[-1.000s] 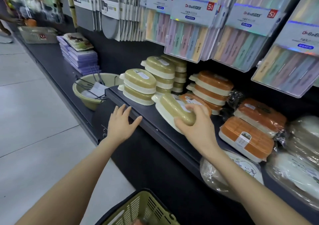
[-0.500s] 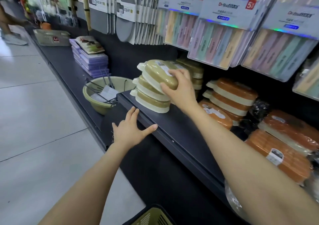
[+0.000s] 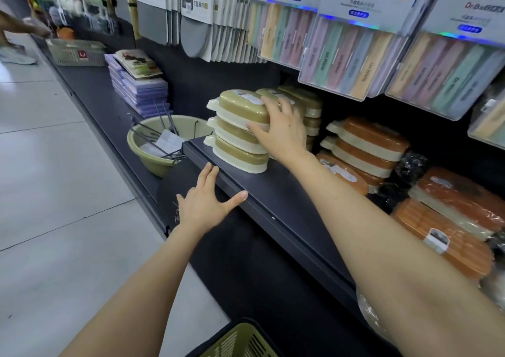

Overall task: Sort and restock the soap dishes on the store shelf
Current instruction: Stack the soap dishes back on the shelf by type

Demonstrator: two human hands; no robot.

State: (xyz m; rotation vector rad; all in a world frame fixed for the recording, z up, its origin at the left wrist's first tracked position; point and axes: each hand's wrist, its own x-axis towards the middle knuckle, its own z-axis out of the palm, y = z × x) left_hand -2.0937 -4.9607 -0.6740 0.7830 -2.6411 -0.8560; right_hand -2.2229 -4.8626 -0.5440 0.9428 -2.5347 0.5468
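Atop the stack [image 3: 237, 154] at twelve o'clock, seated a dish [image 3: 240, 105] squarely, right hand [image 3: 281, 135] clamped round its end for alignment; braced at six o'clock against the shelf [image 3: 273, 192], left hand [image 3: 203, 206] with fingers spread.

My right hand [image 3: 281, 133] grips the top olive soap dish [image 3: 241, 106] of a three-high stack [image 3: 239, 154]; my left hand [image 3: 205, 205] rests flat on the shelf edge [image 3: 273, 221].

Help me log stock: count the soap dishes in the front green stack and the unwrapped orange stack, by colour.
Olive-green oval plastic soap dishes, front stack: 3
Orange oval plastic soap dishes, unwrapped stack: 3
Total: 6
Green stacks behind are partly hidden by the right hand, so uncounted.
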